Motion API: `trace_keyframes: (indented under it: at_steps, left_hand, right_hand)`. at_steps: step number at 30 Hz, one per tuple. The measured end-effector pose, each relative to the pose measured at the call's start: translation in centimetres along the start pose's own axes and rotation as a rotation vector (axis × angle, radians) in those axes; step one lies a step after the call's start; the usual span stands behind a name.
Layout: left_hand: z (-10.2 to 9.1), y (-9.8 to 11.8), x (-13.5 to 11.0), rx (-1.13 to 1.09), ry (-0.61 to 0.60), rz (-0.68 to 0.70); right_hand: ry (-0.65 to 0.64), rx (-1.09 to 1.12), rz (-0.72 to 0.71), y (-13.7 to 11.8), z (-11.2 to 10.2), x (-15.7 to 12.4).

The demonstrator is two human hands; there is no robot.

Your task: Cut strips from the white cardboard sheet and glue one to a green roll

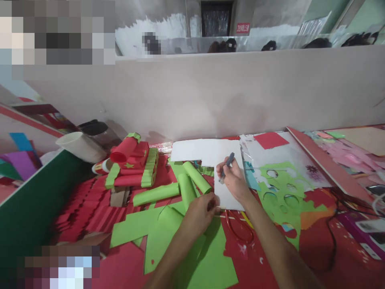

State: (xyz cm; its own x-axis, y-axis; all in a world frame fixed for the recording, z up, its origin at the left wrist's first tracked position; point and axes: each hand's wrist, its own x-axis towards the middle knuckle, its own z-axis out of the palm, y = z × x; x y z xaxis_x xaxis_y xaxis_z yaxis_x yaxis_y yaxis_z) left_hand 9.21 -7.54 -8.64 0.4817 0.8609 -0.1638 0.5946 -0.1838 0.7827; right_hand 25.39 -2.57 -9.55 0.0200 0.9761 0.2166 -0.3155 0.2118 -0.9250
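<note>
My right hand (234, 178) is closed around a dark grey pen-shaped tool (230, 159), held slanted over the white card (227, 197). Its lower end is partly hidden by my fingers. By the card's lower left corner, my left hand (201, 214) has its fingers pinched together. A thin pale strip shows at those fingertips, but whether they grip it or the card's edge I cannot tell. Beside my left hand lie rolled green paper tubes (195, 176) and flat green sheets (132, 226). Red-handled scissors (239, 230) lie just below the card.
A red and green paper tank model (129, 160) stands at left, near pleated red paper (87, 208) and a white cup (80, 144). A green sheet with cut-out holes (278, 192) lies at right. A pale partition (180, 96) rises behind; a purple box (361, 233) sits far right.
</note>
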Motion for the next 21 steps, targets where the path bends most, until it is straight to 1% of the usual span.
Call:
trace_keyframes:
  at_steps: [3,5,9,16,21]
  left_hand:
    - [0.5,-0.1,0.0,0.001,0.03,0.027]
    - [0.8,-0.2,0.0,-0.002,0.039,0.026]
    - [1.1,-0.2,0.0,-0.02,0.041,0.009]
    - [2.0,-0.6,-0.2,-0.155,0.067,-0.005]
    - [3.0,-1.4,0.1,-0.309,0.054,-0.009]
  right_hand:
    - [-0.109,-0.132,-0.032,0.4,1.1,-0.5]
    - [-0.143,-0.19,-0.036,0.8,1.5,-0.7]
    - [-0.104,-0.212,-0.022,1.4,1.6,-0.7]
    - [-0.094,-0.177,0.032,1.1,1.6,-0.7]
    - [-0.009,-0.059,0.076,1.4,1.4,-0.6]
